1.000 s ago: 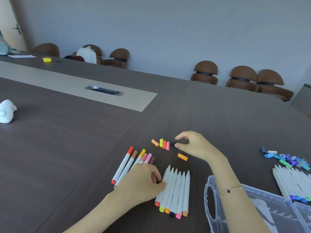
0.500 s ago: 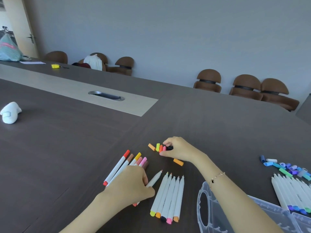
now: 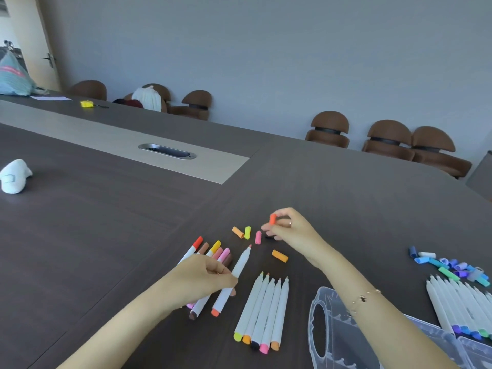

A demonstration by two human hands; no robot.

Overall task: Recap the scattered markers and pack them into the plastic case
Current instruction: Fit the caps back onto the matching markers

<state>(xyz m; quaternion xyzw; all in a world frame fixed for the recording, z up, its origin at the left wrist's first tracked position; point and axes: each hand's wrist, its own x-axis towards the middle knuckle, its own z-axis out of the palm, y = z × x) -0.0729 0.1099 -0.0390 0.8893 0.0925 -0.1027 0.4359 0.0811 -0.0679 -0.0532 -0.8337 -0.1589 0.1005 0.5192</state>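
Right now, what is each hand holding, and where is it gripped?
The left hand holds an uncapped marker around the middle of its white barrel. The right hand pinches a red-orange cap between its fingertips.

Loose caps [image 3: 247,232] behind uncapped marker row [image 3: 262,307]; case [image 3: 335,339] right of row.

uncapped marker [image 3: 234,278] – lifted, tilted | red-orange cap [image 3: 273,219] – raised | clear case [image 3: 332,334] – open

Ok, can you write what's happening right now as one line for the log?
step: recapping | left hand: holds uncapped marker | right hand: holds red-orange cap | plastic case: open
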